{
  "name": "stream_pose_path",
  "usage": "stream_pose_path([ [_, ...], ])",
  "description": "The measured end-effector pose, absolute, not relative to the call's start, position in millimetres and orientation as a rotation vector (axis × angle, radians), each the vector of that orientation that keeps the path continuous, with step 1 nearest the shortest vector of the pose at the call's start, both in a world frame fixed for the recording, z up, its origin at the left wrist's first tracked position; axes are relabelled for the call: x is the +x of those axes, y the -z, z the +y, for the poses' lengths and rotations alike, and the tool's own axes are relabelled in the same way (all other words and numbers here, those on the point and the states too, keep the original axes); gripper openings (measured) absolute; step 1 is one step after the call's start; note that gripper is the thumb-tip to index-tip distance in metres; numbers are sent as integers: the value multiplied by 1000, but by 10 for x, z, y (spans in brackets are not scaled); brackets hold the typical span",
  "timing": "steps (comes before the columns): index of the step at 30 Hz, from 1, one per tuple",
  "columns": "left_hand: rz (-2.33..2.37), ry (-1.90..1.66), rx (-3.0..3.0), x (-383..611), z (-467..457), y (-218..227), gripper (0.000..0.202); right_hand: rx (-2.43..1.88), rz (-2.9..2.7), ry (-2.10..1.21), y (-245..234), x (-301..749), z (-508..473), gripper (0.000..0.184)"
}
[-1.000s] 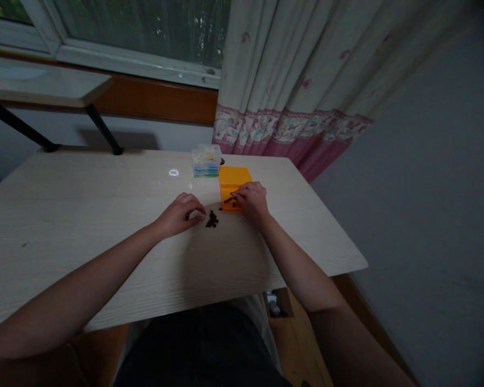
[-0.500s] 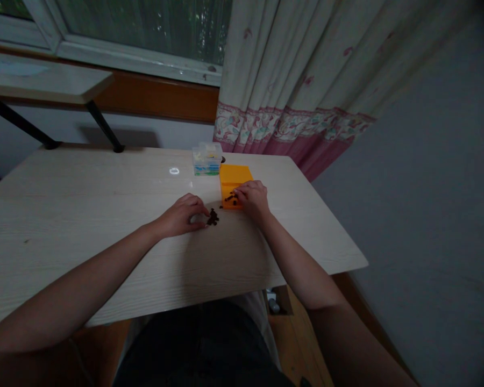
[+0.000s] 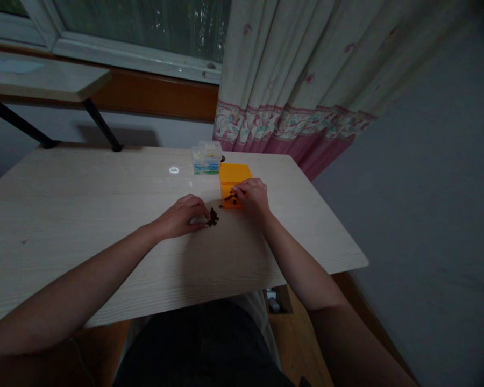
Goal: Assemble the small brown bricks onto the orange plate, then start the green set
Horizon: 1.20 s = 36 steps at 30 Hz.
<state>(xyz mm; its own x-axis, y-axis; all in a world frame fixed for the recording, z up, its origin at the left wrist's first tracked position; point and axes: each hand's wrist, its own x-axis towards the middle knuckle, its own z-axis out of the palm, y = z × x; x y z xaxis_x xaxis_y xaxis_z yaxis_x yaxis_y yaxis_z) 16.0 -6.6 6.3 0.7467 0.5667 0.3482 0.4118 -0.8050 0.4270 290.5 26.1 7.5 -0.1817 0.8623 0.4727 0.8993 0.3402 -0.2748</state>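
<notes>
A small heap of dark brown pieces (image 3: 213, 217) lies on the tabletop. My left hand (image 3: 184, 216) rests at its left side, thumb and fingers apart, the tips close to the heap. To the right is an orange box (image 3: 234, 173) with its lid tipped back, and several dark pieces (image 3: 229, 196) are in its front part. My right hand (image 3: 253, 198) is over that front part with fingers bent together; whatever they pinch is too small to make out.
Behind the orange box stands a clear plastic container (image 3: 206, 158) with blue and green contents. A raised shelf (image 3: 72, 86) on black legs is at the back left. The pale wooden table (image 3: 116, 183) meets a curtain (image 3: 274, 121) at the back.
Both hands stay nearly where they were, with only slight finger movement at the right hand. The view has shifted a little.
</notes>
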Motion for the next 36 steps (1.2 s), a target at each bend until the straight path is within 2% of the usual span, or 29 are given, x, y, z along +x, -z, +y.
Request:
stream_pose_path([
  [16, 856, -678, 2676, 152, -70, -40, 15, -1511, -2057, 97, -103, 2879, 244, 26],
  [36, 794, -658, 2665, 154, -86, -74, 15, -1508, -2057, 78, -149, 2864, 213, 26],
])
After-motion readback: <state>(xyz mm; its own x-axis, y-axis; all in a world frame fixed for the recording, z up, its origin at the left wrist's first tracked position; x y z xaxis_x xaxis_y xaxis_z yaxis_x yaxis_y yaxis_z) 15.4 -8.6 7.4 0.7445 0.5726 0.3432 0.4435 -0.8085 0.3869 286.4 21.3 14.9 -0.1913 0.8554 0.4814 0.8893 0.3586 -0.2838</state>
